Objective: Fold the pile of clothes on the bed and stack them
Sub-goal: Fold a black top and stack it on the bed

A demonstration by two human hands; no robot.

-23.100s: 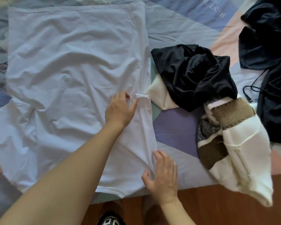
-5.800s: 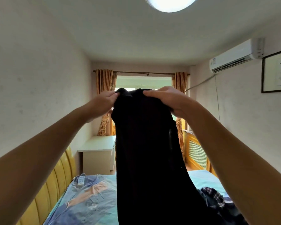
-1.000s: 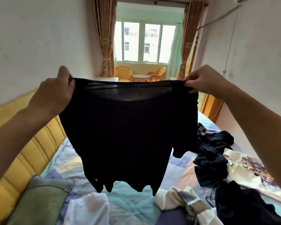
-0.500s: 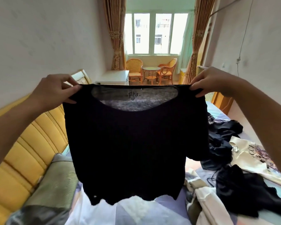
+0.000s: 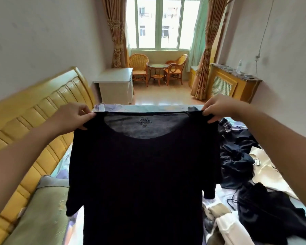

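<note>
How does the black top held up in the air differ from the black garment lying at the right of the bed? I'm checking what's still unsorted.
The black top hangs spread flat, pinched at its shoulders by the left hand and right hand; the crumpled black garment lies bunched on the bed, untouched. The top's neckline and sleeves show; the garment's shape cannot be told. Both are dark and unfolded.

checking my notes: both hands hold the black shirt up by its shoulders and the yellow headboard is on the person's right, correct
Not quite. The head view shows the yellow headboard on the person's left, not right. The rest holds: the left hand and the right hand hold the black shirt up by its shoulders.
</note>
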